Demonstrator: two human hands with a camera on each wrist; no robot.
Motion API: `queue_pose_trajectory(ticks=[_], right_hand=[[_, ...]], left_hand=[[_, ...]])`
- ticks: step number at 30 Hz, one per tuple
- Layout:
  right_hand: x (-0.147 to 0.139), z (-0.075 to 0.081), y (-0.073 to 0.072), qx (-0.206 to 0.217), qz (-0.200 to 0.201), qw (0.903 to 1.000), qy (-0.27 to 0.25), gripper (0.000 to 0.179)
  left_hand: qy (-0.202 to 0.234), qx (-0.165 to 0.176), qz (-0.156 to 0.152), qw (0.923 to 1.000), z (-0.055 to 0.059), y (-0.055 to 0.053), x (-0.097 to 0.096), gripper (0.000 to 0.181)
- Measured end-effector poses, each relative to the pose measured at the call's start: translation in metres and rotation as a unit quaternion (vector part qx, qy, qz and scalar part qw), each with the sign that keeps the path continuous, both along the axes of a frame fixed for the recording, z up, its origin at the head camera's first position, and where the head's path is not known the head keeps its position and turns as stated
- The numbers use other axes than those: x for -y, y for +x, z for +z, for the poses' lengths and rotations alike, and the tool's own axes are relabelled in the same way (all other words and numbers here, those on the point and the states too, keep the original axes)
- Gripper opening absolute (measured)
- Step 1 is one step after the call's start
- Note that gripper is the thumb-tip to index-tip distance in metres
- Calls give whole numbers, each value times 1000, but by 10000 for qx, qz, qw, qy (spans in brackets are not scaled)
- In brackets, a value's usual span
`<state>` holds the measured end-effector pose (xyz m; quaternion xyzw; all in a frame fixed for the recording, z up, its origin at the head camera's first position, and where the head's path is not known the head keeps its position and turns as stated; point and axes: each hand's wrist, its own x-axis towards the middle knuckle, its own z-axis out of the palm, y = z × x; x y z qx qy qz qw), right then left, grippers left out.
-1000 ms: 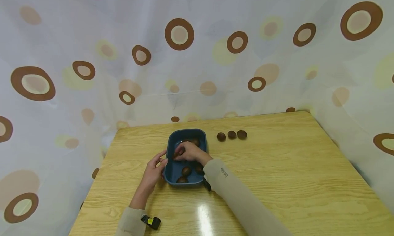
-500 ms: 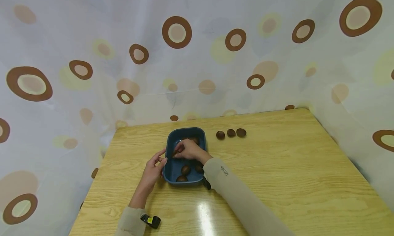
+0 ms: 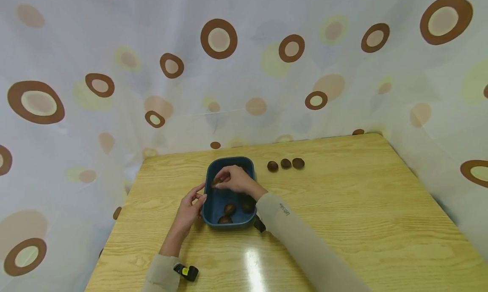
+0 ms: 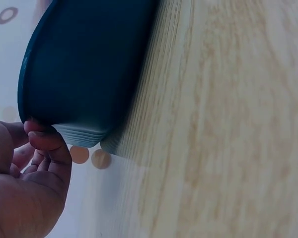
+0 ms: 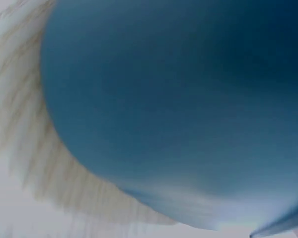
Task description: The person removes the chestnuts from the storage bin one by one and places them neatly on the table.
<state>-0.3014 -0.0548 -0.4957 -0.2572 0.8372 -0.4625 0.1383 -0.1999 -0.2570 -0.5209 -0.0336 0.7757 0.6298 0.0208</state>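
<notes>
A deep blue rectangular box (image 3: 228, 225) stands on the wooden table. At its left side my left hand (image 3: 187, 211) holds the rim with thumb and fingertips; in the left wrist view the curled fingers (image 4: 48, 144) meet the box's edge. My right hand (image 3: 237, 180) reaches over the box and pinches a brown chestnut (image 3: 216, 182) between thumb and fingers, near the left inner wall. More chestnuts lie in the near part of the box, one chestnut (image 3: 230, 209) in the middle. The right wrist view is filled by the box wall (image 5: 164, 109), and the right hand's fingers are hidden there.
Three chestnuts (image 3: 286, 163) sit in a row on the table (image 3: 362, 207), right of the box's far end. A patterned curtain (image 3: 259, 80) hangs behind and on both sides of the table.
My right hand has lifted a little and shifted toward the far end of the box, with the chestnut in its fingers. The left hand stays at the rim.
</notes>
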Motion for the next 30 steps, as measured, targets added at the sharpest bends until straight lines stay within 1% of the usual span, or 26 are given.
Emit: queue_pose_trajectory(ticks=[6, 12, 17, 22, 26, 30], right_hand=[[-14, 6, -3, -12, -39, 9999, -116, 24], [-36, 13, -8, -18, -87, 9996, -257, 27], [-55, 17, -12, 39, -270, 9992, -298, 28], [-77, 17, -16, 210, -474, 9979, -395, 30], [-100, 17, -18, 332, -691, 9959, -477, 31], [-126, 16, -21, 350, -923, 9938, -522, 33]], left_hand=[[-86, 31, -1, 10000, 1, 2, 1, 44], [-82, 3, -7, 10000, 2, 2, 0, 44], [-156, -53, 42, 9999, 0, 1, -1, 44], [-223, -42, 71, 9997, -1, 2, -2, 44], [-209, -8, 36, 9998, 0, 2, -1, 45], [-197, 14, 12, 9998, 1, 2, -1, 45]])
